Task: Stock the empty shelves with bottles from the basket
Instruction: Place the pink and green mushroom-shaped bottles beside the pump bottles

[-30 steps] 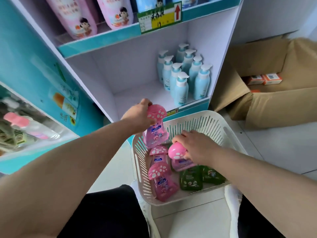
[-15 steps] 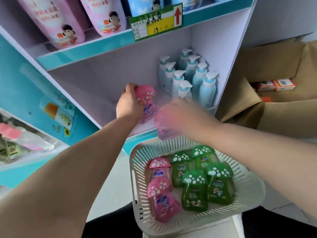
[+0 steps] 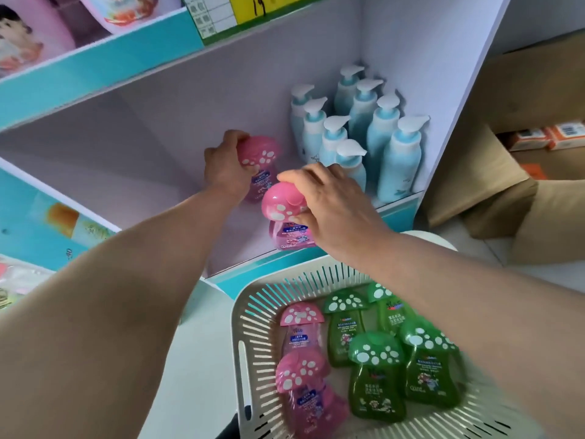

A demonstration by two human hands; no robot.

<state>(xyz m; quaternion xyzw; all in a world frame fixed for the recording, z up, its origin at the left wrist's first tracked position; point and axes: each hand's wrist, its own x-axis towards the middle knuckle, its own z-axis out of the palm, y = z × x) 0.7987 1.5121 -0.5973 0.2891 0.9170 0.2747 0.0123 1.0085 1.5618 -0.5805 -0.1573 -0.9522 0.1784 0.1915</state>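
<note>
Price tag (image 3: 240,11): cut off by the top edge — only a handwritten 19 and part of a printed grid showed.
Pink pouches (image 3: 28,36): cropped at the top left, print only partly visible.
Rear pink bottle (image 3: 258,160): its left side was covered by the left hand (image 3: 224,167).
Front pink bottle (image 3: 285,217): its right side sat under the right hand (image 3: 332,204); label print too small to read.
Blue pump bottles (image 3: 399,160): the front ones hid most of the back ones.
Basket (image 3: 243,318): right and lower rim were blurred and ran off the frame.
Orange boxes (image 3: 550,134): cut by the right edge — print unreadable.
</note>
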